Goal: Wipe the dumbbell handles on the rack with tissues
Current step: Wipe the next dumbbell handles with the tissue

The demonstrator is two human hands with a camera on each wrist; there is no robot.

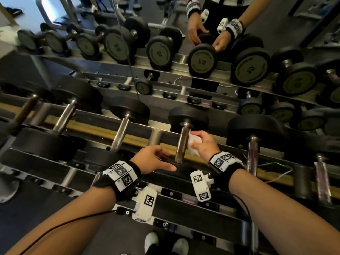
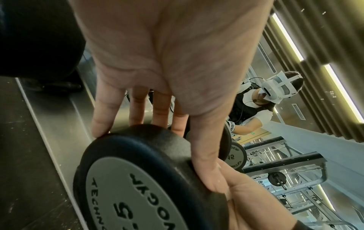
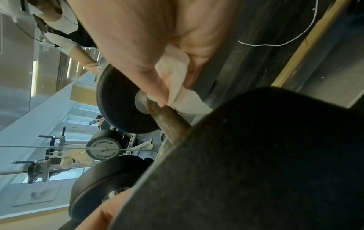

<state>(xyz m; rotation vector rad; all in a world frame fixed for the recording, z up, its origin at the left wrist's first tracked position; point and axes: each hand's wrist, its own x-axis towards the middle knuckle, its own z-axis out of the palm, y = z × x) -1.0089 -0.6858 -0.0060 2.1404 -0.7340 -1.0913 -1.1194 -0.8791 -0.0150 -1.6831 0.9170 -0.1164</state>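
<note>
Nearest us, our left hand rests with fingers spread over the dumbbell's near head. Just beyond, our right hand pinches 1 tissue against the handle, which lies across the rack.

Colours and patterns
A white tissue is seen against a rusty-brown handle; black heads are capped with grey plates lettered in black, and black wristbands are fitted with black-and-white square-patterned markers.
</note>
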